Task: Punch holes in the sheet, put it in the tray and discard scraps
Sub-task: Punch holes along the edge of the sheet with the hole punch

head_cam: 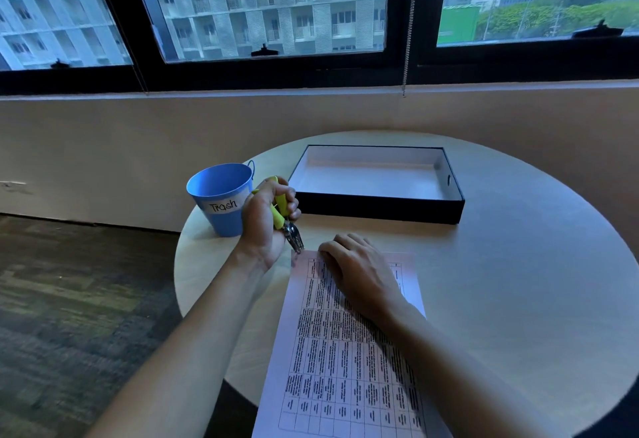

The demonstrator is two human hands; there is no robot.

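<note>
**Punching stage: punch at the far-left corner of the sheet, tray and bucket not yet used**

Nearest the viewer, the printed sheet [349, 351] lies flat on the round table [518, 282], its near edge running out of view at the bottom. It carries a grid of text. No punched holes can be made out on the visible part of the sheet; the far-left corner is too small and shadowed to confirm.

The right hand [359, 275] rests palm down on the far end of the sheet, fingers loosely curled, pressing the paper to the table. It grasps nothing.

The left hand [268, 223] is closed in a fist around the yellow-green handles of a handheld hole punch [288, 223]. The metal head points down and toward the sheet, its tip at or just beside the far-left corner. Whether the paper sits inside the punch head cannot be determined.

Farther left, a blue bucket labelled "Trash" [221, 197] stands near the table edge, just beyond the left hand. Its interior is not visible.

At the far side, the black tray [380, 207] with a white interior sits open, holding no paper.

Assessment: the task appears to be in its first step. Remaining steps: complete the punching, transfer the sheet to the tray, and drop the scraps into the bucket.
</note>
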